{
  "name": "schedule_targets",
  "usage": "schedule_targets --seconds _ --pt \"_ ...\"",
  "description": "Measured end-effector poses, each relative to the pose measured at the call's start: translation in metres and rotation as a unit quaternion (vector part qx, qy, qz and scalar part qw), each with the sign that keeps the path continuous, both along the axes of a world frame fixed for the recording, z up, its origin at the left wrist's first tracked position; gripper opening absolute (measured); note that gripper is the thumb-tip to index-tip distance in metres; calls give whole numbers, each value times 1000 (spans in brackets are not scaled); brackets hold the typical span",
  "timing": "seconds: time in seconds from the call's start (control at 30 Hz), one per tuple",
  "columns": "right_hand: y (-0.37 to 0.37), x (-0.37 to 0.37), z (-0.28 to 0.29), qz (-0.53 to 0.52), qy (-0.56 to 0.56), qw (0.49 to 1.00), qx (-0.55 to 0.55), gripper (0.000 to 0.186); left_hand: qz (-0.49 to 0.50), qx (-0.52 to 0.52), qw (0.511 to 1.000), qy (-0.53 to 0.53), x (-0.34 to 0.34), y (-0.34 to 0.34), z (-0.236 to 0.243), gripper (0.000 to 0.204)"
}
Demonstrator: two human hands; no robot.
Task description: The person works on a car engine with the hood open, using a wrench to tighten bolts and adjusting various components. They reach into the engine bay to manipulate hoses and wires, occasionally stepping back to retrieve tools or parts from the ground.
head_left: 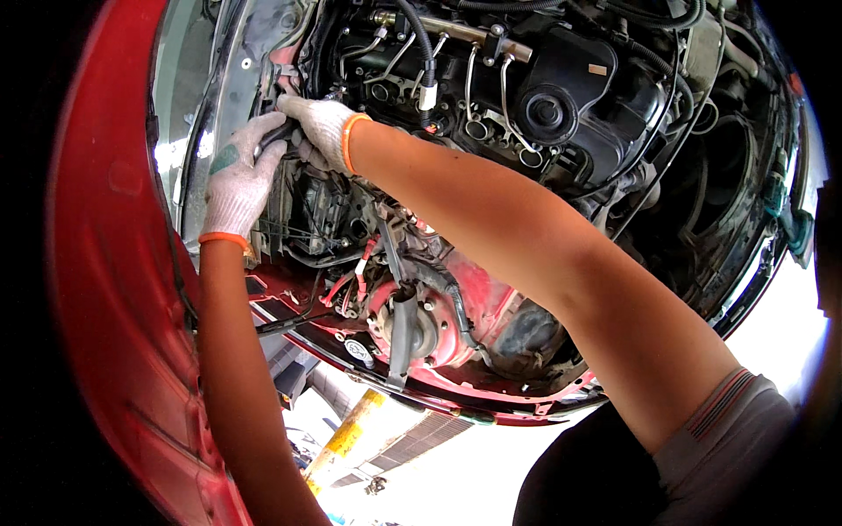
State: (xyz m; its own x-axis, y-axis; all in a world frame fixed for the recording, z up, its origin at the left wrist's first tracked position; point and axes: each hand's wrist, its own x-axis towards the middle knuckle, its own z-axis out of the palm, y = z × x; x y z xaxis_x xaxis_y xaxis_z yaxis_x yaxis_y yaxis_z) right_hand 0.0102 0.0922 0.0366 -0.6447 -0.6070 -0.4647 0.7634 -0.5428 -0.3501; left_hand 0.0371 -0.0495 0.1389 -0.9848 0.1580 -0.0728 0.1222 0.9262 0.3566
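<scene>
The left hand [241, 175], in a white knitted glove with an orange cuff and a green patch, reaches deep into the engine bay, its thumb and forefinger standing apart with a small dark, elongated part [279, 135] showing in the gap between them; whether they press on it is unclear. The visible stretch of that part has its long axis on a slant, running from the crook of the left thumb up and rightward toward the right hand [323, 129], and both its ends are hidden by the gloves or the shadow. The right hand, in a matching white glove with an orange cuff, lies just beside the left one, to its right and slightly farther from the person, fingers curled and pointing left; what its fingertips hold, if anything, cannot be made out. Just beyond the right hand is a faded red painted patch of body metal [285, 56]. To its right hangs a black corrugated hose [418, 33] ending in a white plastic connector [427, 95], with a silver metal fuel rail [456, 33] and a black moulded plastic engine cover [570, 79] farther right. Nearer the person than both hands sits a red painted round housing [458, 326], crossed by a black flat strip [402, 337] whose long axis points toward the person. Left of the left hand stretches a glossy red body panel [114, 228].
</scene>
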Motion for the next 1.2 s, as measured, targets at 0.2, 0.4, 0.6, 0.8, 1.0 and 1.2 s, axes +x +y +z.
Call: schedule_targets --seconds 0.2,0.4,0.6,0.8,1.0,1.2 --pt "-3 -20 -15 26 -58 996 -63 26 371 319 853 -185 7 35 -1 45" --pt "-7 -9 -19 1 -54 997 -58 31 173 168 965 -103 32 28 4 53" --pt "-2 -11 -18 -10 -79 991 -104 30 186 427 853 -235 36 1 12 57" --pt "6 -21 -20 49 -83 985 -144 30 167 507 820 -207 34 -7 -2 58" --pt "10 -19 -22 71 -64 986 -135 33 175 626 726 -227 37 -14 -19 50" --pt "15 -24 -19 89 -73 984 -136 36 185 660 710 -162 41 -2 -31 43"
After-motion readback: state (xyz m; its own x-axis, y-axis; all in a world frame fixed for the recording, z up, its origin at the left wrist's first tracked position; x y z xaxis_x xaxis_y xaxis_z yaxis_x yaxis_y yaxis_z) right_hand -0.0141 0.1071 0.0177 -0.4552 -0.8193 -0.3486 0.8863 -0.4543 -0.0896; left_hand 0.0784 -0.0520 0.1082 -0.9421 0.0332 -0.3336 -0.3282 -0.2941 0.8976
